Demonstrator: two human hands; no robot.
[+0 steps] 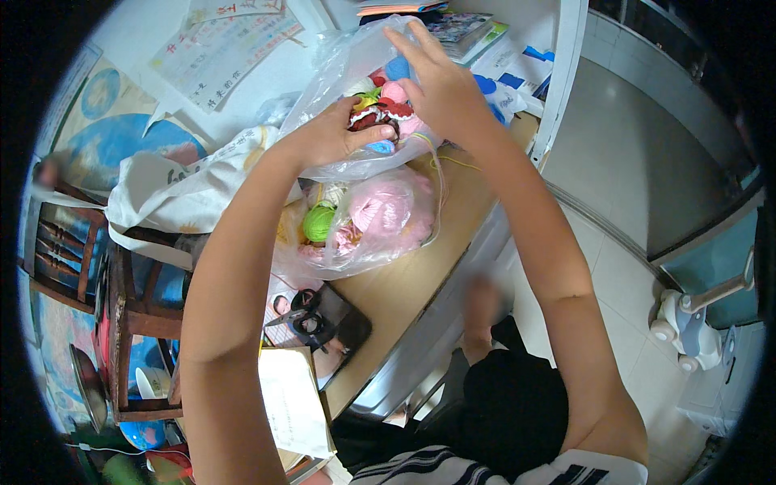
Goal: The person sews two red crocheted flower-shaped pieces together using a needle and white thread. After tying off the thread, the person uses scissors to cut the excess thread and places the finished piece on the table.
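Note:
A clear plastic bag (321,97) stands with its mouth spread, full of yarn balls and crocheted pieces in red, pink, yellow and blue. My left hand (339,133) reaches into it, fingers over a dark red and white crocheted piece (379,115); whether they grip it I cannot tell. Above the bag's right side, my right hand (427,79) has its fingers spread near the plastic rim, beside a blue yarn ball (398,68). Nearer me lies a second clear bag, holding a pink yarn ball (381,206) and a green one (319,222).
Black-handled scissors (308,315) lie on a dark tray-like item near an open notebook (294,400). A white cloth bag (176,188) and wooden chair (145,321) are at left. Books and papers (467,36) fill the shelf behind. Yarn strands trail over the wooden desk (412,285).

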